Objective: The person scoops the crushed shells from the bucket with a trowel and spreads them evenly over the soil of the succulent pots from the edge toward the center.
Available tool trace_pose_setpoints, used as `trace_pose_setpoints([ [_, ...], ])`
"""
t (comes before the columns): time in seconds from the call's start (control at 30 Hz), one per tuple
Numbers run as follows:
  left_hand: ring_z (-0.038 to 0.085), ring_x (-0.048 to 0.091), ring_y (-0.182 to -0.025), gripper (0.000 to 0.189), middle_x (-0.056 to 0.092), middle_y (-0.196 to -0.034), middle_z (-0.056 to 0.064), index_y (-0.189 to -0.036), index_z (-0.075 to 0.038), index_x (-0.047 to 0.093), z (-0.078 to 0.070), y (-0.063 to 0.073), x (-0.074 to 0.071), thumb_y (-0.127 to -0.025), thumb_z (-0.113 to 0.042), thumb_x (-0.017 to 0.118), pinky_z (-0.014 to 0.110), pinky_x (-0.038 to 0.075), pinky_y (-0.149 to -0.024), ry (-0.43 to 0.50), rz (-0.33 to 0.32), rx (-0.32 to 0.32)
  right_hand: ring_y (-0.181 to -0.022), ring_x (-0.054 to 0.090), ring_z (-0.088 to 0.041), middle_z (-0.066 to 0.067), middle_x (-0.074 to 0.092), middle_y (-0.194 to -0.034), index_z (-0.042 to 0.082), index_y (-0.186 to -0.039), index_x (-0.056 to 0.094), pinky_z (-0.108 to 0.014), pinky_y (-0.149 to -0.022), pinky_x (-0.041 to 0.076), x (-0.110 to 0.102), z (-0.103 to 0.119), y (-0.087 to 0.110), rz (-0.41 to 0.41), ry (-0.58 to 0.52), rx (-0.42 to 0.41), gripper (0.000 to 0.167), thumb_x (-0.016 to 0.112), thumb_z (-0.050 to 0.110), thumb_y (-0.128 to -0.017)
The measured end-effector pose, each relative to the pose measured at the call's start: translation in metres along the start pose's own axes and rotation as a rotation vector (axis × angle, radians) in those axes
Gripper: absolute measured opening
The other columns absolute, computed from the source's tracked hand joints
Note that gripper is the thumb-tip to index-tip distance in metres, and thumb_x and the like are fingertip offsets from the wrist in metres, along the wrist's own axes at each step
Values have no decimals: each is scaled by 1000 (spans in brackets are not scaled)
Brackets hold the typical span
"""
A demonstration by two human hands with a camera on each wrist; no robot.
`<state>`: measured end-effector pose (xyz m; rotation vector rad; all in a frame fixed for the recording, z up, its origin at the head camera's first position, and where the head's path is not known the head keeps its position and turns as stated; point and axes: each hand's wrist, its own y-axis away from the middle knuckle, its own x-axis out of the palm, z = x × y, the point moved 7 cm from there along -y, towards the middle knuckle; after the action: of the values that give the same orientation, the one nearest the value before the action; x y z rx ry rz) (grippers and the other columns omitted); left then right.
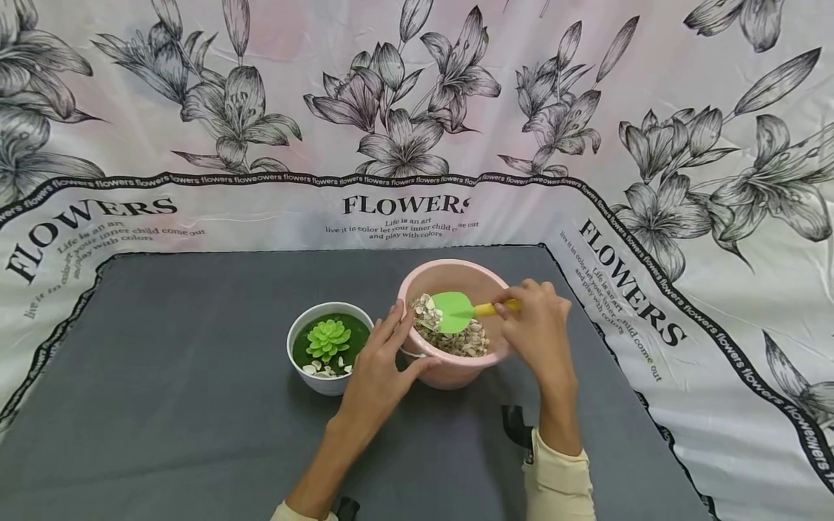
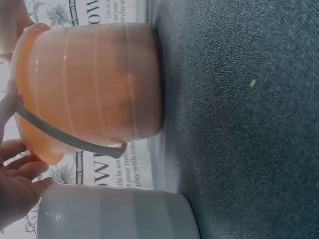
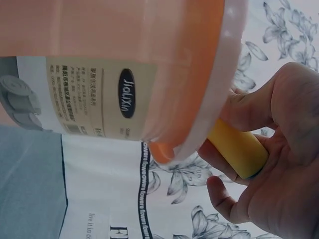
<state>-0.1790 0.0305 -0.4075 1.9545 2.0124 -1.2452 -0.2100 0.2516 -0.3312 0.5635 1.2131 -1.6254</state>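
In the head view, my right hand (image 1: 537,329) grips the yellow handle of a small shovel (image 1: 456,312) with a green blade. The blade is inside a pink bucket (image 1: 452,373), beside pale pebbles (image 1: 465,340) heaped at the bottom; some lie against its left edge. My left hand (image 1: 381,373) rests with extended fingers along the bucket's left rim, its thumb at the near side by the thin bail handle (image 2: 65,134). Right of my left wrist view's fingers nothing is gripped. In the right wrist view, the yellow shovel handle (image 3: 239,149) lies between thumb and fingers.
Left of the bucket stands a white pot (image 1: 329,383) with a green artificial succulent (image 1: 328,340) and a few white stones. Both stand on a grey cloth (image 1: 195,405) with a flower-printed border. A tiny yellowish speck (image 2: 252,83) lies on the cloth.
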Motion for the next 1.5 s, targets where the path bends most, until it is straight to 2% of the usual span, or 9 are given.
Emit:
trace_pose_setpoints([
  [0.4,35,50,-149,81,45,-164,16,-153,-8,54,9,-4,-9,-84,-37,86,49,38,-126,0,15,-2,-79,55,-37,-20,74,-89,1,-92,81,-49,-77,41,-18,7,3,-85,-61,-43,8,77,-2,-85],
  [0.63,36,39,-156,84,34,-171,14,-160,-6,41,9,-6,-9,-93,-40,78,52,32,-130,-36,161,-34,-83,57,-38,-20,74,-88,-1,-92,80,-44,-81,40,-37,14,6,-135,-137,-58,10,76,-7,-85],
  [0.73,35,37,-157,84,32,-172,12,-162,-8,36,11,-1,-15,-95,-39,76,53,34,-128,-36,191,-36,-85,57,-34,-19,74,-87,-1,-92,80,-40,-83,39,-44,19,7,-156,-165,-71,10,76,-8,-85],
  [0.87,33,41,-155,81,39,-169,13,-161,-6,40,15,8,-35,-95,-34,77,51,38,-125,-51,124,2,-84,54,-29,-17,74,-88,0,-93,80,-32,-78,35,-46,31,7,-155,-185,-105,11,77,-8,-85],
  [1.07,36,52,-147,77,49,-162,17,-156,0,47,32,20,-75,-91,-21,83,53,50,-113,-47,-106,62,-81,52,-24,-13,74,-88,2,-94,80,-30,-72,38,-35,51,10,-110,-191,-158,10,79,-5,-86],
  [1.13,38,46,-151,87,43,-166,18,-159,0,41,43,23,-84,-88,-22,86,56,50,-113,-50,-129,32,-81,52,-24,-12,73,-88,3,-94,80,-33,-73,39,-29,58,10,-91,-196,-177,10,79,-4,-86],
  [1.2,42,37,-155,101,31,-171,19,-163,-1,30,57,26,-89,-85,-27,89,61,47,-114,-50,-104,-40,-80,52,-24,-12,74,-89,4,-93,80,-34,-73,40,-22,66,11,-70,-205,-202,10,79,-3,-87],
  [1.37,43,15,-163,139,4,-177,18,-169,-10,-2,96,36,-90,-74,-40,95,66,34,-123,35,50,-278,-85,60,-28,-10,76,-89,5,-87,78,-41,-79,49,-7,87,11,-50,-244,-287,10,80,-5,-84],
  [1.5,41,9,-164,147,0,-178,16,-167,-14,-12,116,42,-87,-72,-40,97,66,27,-127,97,132,-379,-91,68,-27,-8,74,-87,5,-86,77,-43,-84,56,7,104,14,-18,-264,-352,11,81,-5,-83],
])
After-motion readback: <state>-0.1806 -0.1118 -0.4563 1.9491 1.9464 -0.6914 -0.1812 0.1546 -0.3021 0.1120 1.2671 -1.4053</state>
